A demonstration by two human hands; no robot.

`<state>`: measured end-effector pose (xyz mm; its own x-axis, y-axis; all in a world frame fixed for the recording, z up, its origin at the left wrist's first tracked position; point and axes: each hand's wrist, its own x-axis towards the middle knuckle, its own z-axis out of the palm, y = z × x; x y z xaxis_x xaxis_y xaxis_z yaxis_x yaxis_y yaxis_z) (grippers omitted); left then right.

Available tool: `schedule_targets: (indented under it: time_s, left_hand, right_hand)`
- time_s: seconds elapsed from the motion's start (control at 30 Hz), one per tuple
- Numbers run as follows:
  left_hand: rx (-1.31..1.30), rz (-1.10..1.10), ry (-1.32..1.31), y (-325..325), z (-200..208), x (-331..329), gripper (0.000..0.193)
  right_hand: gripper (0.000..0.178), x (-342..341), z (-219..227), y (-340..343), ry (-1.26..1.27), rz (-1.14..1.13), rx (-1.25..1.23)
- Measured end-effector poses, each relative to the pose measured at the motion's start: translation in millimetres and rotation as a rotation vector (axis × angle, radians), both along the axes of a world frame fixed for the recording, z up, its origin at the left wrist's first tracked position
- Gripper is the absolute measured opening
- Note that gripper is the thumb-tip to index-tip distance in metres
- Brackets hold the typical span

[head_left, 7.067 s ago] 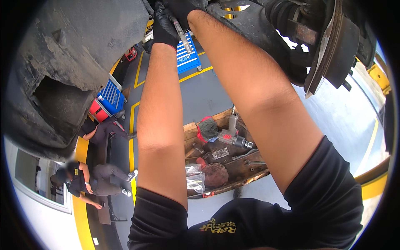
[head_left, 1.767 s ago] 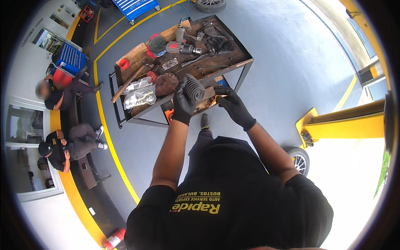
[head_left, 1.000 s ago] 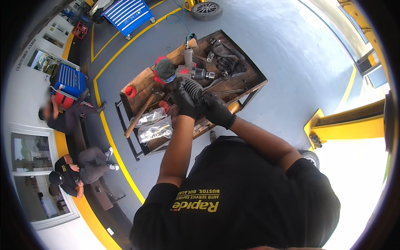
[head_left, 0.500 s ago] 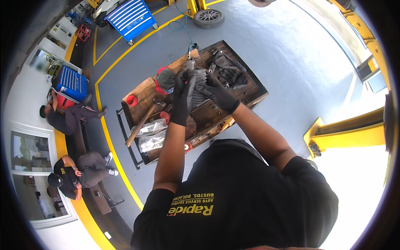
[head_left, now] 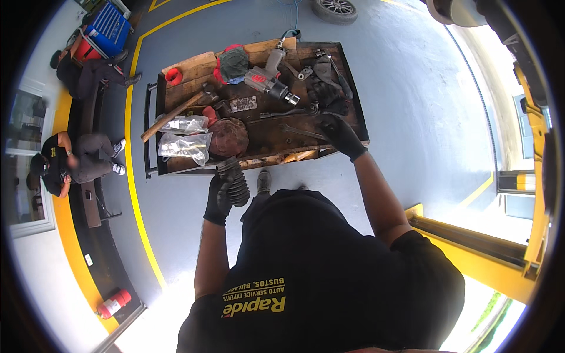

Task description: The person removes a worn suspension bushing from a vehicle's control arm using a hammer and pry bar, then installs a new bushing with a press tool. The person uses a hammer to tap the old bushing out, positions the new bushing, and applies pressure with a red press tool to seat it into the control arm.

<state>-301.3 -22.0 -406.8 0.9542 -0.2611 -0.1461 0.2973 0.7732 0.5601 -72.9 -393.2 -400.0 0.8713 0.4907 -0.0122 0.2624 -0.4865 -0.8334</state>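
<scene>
My left hand (head_left: 219, 193), in a black glove, is closed around a black ribbed rubber boot (head_left: 238, 187). It holds the boot in front of the cart's near edge. Over the right front part of the wooden-topped cart (head_left: 194, 88), my gloved right hand (head_left: 341, 136) has its fingers curled. A thin, long metal tool (head_left: 303, 132) runs up to those fingers; their grip on it is partly hidden. Farther back lies a grey impact wrench (head_left: 271, 79) with an air hose joined to its handle.
A hammer (head_left: 176, 116), clear plastic bags (head_left: 185, 147), a rusty round part (head_left: 228, 137) and a red-and-dark cap (head_left: 232, 63) lie on the cart. Dark gloves (head_left: 326, 97) and a ratchet (head_left: 340, 76) are at its right. Two people (head_left: 56, 159) sit by the left wall.
My hands have parted. The left brought the rubber boot back toward me; the right moved to the cart's right front. The impact wrench, largely hidden before, now shows fully. My view has shifted.
</scene>
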Motion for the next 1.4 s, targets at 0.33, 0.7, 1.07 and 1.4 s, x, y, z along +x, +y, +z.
schedule_targets:
  time_s: [0.33, 0.7, 1.07, 1.4]
  left_hand:
    - [0.505, 0.703, 0.271, -65.9, 42.9, -122.6, 0.056]
    - [1.393, 0.778, -0.090, -50.3, 116.6, -68.8, 0.072]
    - [1.622, 0.704, -0.629, 20.0, 170.4, -9.4, 0.065]
    - [1.652, 0.637, -0.915, 36.1, 184.0, 43.4, 0.069]
  right_hand:
    - [0.029, 47.3, -86.0, 14.2, -0.474, 0.318, -0.602]
    - [0.049, 47.8, -63.3, 23.0, -0.299, 0.358, -0.639]
    - [0.031, 3.3, 78.1, 18.0, 0.048, 0.073, 0.147]
    - [0.049, -128.6, 311.2, 81.2, -0.625, 0.471, -0.203]
